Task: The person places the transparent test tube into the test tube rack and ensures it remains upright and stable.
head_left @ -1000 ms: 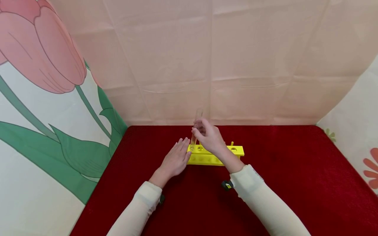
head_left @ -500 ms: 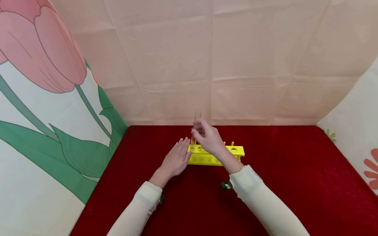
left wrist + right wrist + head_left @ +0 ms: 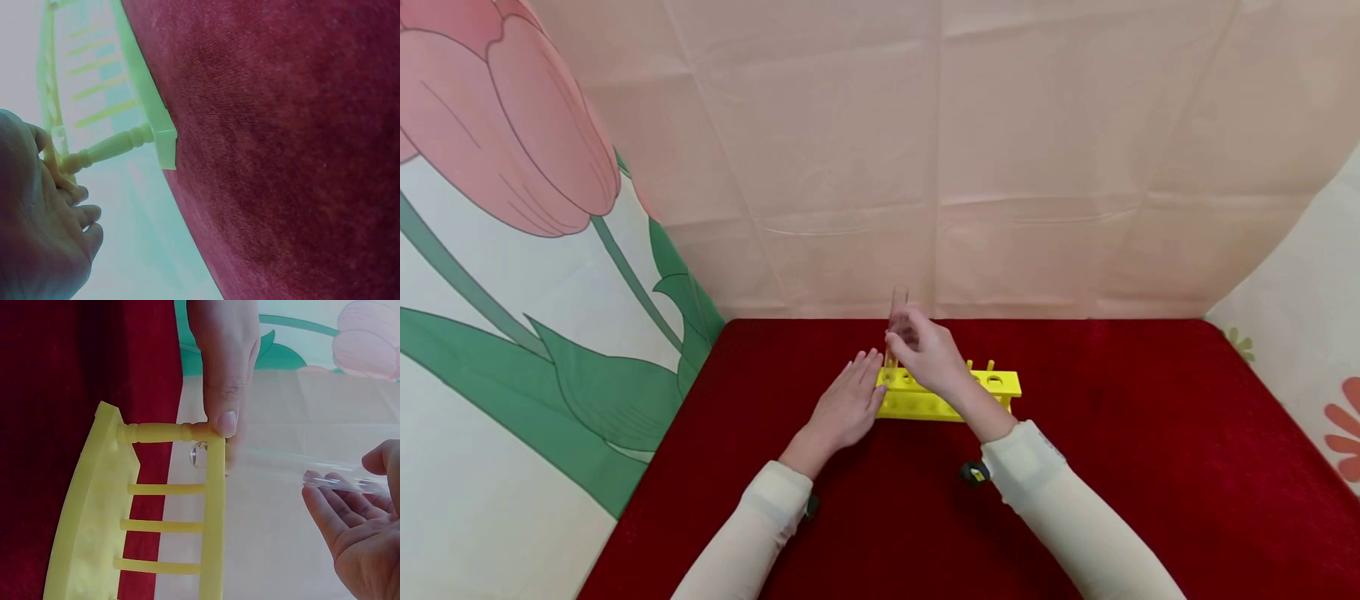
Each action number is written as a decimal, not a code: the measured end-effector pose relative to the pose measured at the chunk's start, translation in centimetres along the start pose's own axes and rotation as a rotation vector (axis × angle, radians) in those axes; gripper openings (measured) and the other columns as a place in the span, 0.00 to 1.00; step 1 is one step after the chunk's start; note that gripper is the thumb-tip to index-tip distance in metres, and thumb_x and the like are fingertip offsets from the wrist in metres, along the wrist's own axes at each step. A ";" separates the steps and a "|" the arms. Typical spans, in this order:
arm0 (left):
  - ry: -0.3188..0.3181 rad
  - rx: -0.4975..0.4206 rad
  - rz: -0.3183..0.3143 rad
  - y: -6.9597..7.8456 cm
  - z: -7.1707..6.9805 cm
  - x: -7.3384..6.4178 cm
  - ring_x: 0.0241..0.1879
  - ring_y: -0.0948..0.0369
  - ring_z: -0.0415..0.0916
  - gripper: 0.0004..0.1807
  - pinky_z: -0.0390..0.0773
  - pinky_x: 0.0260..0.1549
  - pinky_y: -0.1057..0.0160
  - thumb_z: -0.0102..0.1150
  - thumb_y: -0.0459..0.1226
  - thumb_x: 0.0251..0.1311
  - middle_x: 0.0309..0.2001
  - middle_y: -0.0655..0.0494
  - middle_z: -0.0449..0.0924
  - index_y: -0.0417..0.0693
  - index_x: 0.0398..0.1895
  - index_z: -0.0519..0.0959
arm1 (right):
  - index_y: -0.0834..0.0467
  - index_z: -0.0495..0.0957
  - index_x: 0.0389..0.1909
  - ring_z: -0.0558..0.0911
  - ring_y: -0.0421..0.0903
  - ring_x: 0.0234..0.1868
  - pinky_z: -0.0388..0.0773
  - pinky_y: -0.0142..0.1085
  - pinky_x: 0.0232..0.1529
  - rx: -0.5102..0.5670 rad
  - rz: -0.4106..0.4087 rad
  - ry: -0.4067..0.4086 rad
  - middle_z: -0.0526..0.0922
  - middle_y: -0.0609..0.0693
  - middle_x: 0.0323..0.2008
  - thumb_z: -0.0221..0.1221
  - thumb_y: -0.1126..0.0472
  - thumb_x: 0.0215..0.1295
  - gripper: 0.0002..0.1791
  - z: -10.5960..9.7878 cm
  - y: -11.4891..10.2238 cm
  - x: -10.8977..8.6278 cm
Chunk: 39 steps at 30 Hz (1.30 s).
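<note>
My right hand (image 3: 928, 350) holds a clear test tube (image 3: 898, 300) between thumb and fingers, above the left end of a yellow test tube rack (image 3: 917, 407). The tube leans slightly. It passes into the leftmost hole; in the right wrist view its rounded bottom (image 3: 198, 454) shows just below the rack's top plate (image 3: 213, 537). My left hand (image 3: 845, 404) lies against the rack's left end, fingers straight and together, its thumb (image 3: 227, 424) touching the top plate's corner. In the left wrist view the hand (image 3: 47, 212) is beside the rack's end post (image 3: 112, 148).
A dark red cloth (image 3: 1150, 450) covers the table, and the rack stands on it. Behind hangs a pale pink backdrop (image 3: 1037, 167); a tulip-printed sheet (image 3: 512, 333) is on the left. Small yellow pegs (image 3: 990, 365) rise behind the rack. A flower-printed sheet (image 3: 1300, 275) hangs on the right.
The test tube has sunk a little lower into the leftmost hole and become slightly more upright, the right hand shifting slightly with it. The left hand has not moved.
</note>
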<state>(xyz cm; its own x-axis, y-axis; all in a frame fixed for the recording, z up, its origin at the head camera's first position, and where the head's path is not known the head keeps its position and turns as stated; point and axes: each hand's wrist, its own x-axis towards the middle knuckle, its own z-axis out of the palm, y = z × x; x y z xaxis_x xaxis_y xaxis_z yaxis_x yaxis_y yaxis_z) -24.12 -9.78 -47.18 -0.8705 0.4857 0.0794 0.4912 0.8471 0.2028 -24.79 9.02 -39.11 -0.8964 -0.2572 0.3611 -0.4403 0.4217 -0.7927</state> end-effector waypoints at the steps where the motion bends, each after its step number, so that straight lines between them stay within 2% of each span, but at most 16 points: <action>1: -0.001 0.000 -0.001 0.0 0.0 0.0 0.81 0.53 0.40 0.34 0.45 0.78 0.55 0.29 0.51 0.82 0.82 0.50 0.45 0.43 0.82 0.46 | 0.58 0.74 0.55 0.85 0.48 0.44 0.84 0.44 0.52 0.001 0.002 0.001 0.83 0.52 0.42 0.61 0.62 0.72 0.14 0.0 0.0 0.0; 10: -0.013 0.017 -0.010 0.1 -0.1 0.0 0.81 0.56 0.38 0.34 0.43 0.78 0.58 0.27 0.52 0.82 0.82 0.50 0.45 0.43 0.82 0.45 | 0.58 0.74 0.56 0.85 0.48 0.45 0.84 0.43 0.52 -0.008 0.020 -0.014 0.83 0.52 0.44 0.61 0.61 0.72 0.15 0.1 0.2 -0.1; 22: -0.004 0.027 0.003 0.2 -0.3 -0.1 0.81 0.56 0.39 0.34 0.46 0.78 0.56 0.28 0.50 0.82 0.81 0.49 0.46 0.42 0.82 0.46 | 0.58 0.74 0.58 0.84 0.49 0.48 0.83 0.44 0.54 -0.001 0.038 -0.035 0.83 0.53 0.46 0.61 0.60 0.73 0.16 0.3 0.5 -0.1; 39: 0.000 0.039 0.009 0.1 -0.1 0.0 0.81 0.56 0.39 0.34 0.44 0.78 0.57 0.28 0.50 0.82 0.81 0.49 0.46 0.42 0.82 0.45 | 0.59 0.74 0.58 0.84 0.50 0.49 0.83 0.44 0.55 -0.010 0.040 -0.049 0.83 0.53 0.48 0.60 0.61 0.73 0.16 0.7 0.9 -0.3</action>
<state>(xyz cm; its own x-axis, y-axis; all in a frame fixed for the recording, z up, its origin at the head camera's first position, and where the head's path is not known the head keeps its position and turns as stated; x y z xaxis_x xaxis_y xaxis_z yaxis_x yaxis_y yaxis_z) -24.12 -9.75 -47.07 -0.8658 0.4937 0.0814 0.5002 0.8503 0.1637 -24.87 8.89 -40.26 -0.9096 -0.2827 0.3046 -0.4052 0.4408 -0.8010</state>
